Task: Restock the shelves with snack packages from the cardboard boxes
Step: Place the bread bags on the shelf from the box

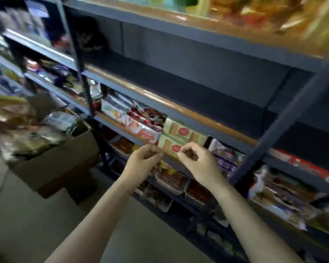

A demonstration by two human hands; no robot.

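Nearest the camera, two bare forearms are seen reaching up from the bottom edge toward a dark metal shelving unit [207, 130]. The left hand [143, 158] is held with its fingers curled inward, the fingertips at the left end of the lower of two pale green snack packages [171, 147]; whether that end is actually pinched cannot be told through the blur. The right hand [195, 162] is likewise curled, its thumb and forefinger brought together against the front face of the same package, just beside its round red mark; a firm grip cannot be confirmed there either. The two green packages are stacked one on the other at the front edge of a shelf, the upper one [182, 130] lying directly on the lower. Just to their left, white and red packets [139, 126] are lined along the same shelf, and to their right a white and blue packet [224, 154] is set. Below that level, trays of brown goods [171, 179] are stored. Left of the unit, an open cardboard box [59, 158] filled with wrapped packages is seen on the floor. Above the green packages, a shelf bay with a brown front lip [160, 97] is shown dark. Farthest up, blurred yellow and orange bags [254, 16] are ranged on the top shelf.
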